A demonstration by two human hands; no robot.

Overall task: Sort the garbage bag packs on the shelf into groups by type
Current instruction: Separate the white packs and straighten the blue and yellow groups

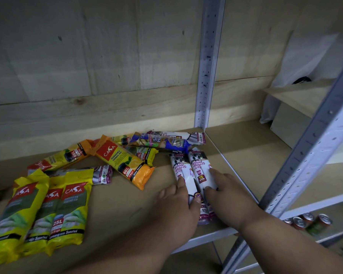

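Note:
Two white draw-string bag packs lie side by side at the right end of the shelf. My left hand rests on the left pack, fingers straight. My right hand lies on the right pack with its fingers spread. Three yellow-green 25L packs stand in a row at the front left. An orange 60L pack lies diagonally in the middle. Behind it sit another orange pack, a yellow-green pack, a blue pack and a white pack. A further white pack peeks from under the yellow ones.
A grey metal upright stands at the back right of the shelf; another runs diagonally at the front right. Several cans stand on a lower shelf to the right. A wooden back wall closes off the shelf.

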